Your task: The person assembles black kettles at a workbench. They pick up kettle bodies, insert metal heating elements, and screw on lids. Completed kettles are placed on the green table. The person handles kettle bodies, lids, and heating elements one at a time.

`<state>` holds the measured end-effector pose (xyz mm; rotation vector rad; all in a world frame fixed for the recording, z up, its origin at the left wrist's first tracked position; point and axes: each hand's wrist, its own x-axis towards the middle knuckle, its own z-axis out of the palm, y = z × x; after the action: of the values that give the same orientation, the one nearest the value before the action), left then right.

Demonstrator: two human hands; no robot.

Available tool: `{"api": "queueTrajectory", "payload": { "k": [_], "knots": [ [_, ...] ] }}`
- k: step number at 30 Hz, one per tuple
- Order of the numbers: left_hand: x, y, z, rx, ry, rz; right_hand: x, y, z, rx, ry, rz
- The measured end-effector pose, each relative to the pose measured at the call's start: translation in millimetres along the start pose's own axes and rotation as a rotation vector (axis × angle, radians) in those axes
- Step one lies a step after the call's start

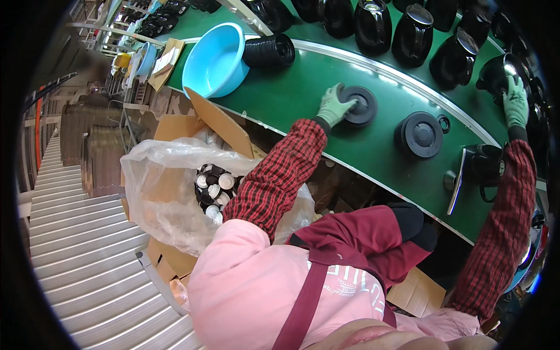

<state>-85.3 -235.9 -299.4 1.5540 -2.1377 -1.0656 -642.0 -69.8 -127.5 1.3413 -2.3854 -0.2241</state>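
- Two on the green table (280, 100): left black disc (363, 112), right black disc (422, 137); one blue basin (199, 65), far left;
- Left hand (334, 107): fingers part-spread, touching the left disc's edge; firmness unclear;
- Right hand (515, 106): fingers against one black jug (494, 72), far right; grip cannot be told

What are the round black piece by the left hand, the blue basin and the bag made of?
Round black piece: probably plastic, dull, with a moulded-looking centre. Blue basin: likely plastic, smooth with soft sheen. Bag: apparently plastic film, translucent and crinkled.
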Motion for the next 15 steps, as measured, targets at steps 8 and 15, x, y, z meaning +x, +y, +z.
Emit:
{"api": "queueTrajectory", "payload": {
  "k": [8,15],
  "knots": [
    [81,-50,-181,-0.163,0.952,-0.526,-92,81,-132,0.373,0.321,-0.168],
    [133,-84,-199,-0.140,0.744,-0.744,-263,55,-211,0.751,0.195,0.206]
  ]
}}
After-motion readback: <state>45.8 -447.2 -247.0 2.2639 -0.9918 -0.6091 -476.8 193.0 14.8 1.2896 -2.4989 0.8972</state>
